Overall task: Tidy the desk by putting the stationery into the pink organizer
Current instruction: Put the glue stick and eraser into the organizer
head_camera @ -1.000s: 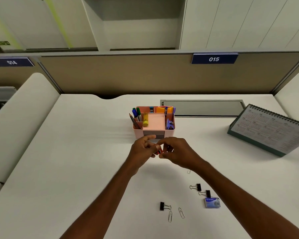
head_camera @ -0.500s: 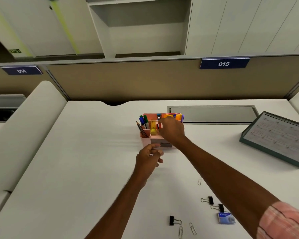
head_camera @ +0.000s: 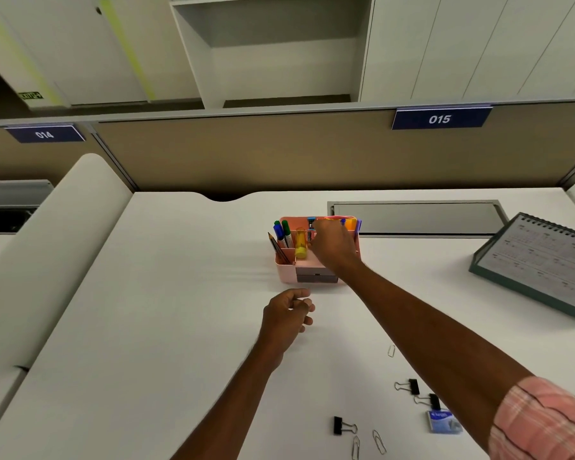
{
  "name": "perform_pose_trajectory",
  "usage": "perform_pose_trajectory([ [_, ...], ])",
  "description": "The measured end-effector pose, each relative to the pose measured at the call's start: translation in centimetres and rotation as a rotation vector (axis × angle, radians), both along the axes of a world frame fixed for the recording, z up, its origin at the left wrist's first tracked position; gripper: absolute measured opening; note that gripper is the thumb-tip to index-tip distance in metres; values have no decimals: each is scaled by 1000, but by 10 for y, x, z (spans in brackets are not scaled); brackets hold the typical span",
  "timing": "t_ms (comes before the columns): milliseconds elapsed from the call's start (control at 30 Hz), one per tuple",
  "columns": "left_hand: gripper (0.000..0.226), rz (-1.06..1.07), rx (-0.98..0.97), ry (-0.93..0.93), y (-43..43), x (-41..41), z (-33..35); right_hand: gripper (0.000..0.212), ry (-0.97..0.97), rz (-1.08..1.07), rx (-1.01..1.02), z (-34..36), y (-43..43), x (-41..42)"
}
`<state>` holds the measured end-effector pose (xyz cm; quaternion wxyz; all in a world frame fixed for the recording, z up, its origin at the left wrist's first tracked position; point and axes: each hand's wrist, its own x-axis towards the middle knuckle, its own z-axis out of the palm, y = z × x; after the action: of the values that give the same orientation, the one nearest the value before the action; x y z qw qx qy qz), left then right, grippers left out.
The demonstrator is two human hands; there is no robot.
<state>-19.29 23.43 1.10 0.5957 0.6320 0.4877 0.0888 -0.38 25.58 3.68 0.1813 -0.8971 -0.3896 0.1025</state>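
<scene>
The pink organizer (head_camera: 284,272) stands mid-desk and holds pens, a pencil, a yellow glue stick (head_camera: 301,244) and coloured items. My right hand (head_camera: 334,242) reaches over its middle, fingertips pinched on a small clip (head_camera: 309,235) that is mostly hidden. My left hand (head_camera: 287,313) hovers just in front of the organizer, loosely curled and holding nothing. Loose on the near desk lie three black binder clips (head_camera: 339,425) (head_camera: 412,386) (head_camera: 434,401), three paper clips (head_camera: 391,350) (head_camera: 356,447) (head_camera: 379,441) and a small blue staples box (head_camera: 442,421).
A desk calendar (head_camera: 538,263) leans at the right edge. A grey cable hatch (head_camera: 415,217) is set into the desk behind the organizer. A tan partition (head_camera: 279,154) closes off the back, and a white rounded divider (head_camera: 57,244) borders the left side.
My right hand carried the small clip from in front of the organizer up over its compartments. My left hand let go and drew back toward me.
</scene>
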Motion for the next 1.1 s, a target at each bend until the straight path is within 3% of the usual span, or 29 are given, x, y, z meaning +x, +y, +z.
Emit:
perform_pose_trajectory([
  [233, 22, -7, -6, 19, -4, -4, -4, 33, 9, 1, 27, -1, -1, 1],
  [400, 19, -17, -12, 26, -13, -12, -9, 46, 54, 17, 165, 1, -22, -8],
  [500, 19, -55, -18, 39, -23, -18, -12, 46, 95, 20, 247, 0, -53, -21],
  [767, 16, -293, 74, 115, -65, -35, -31, 36, 242, 10, 192, -44, -168, -77],
  [900, 19, -337, 66, 88, -91, -32, -32, 31, 258, 55, 124, -68, -224, -108],
  [1100, 18, -445, 113, 89, -131, -28, -34, 35, 264, -10, 184, -84, -296, -130],
])
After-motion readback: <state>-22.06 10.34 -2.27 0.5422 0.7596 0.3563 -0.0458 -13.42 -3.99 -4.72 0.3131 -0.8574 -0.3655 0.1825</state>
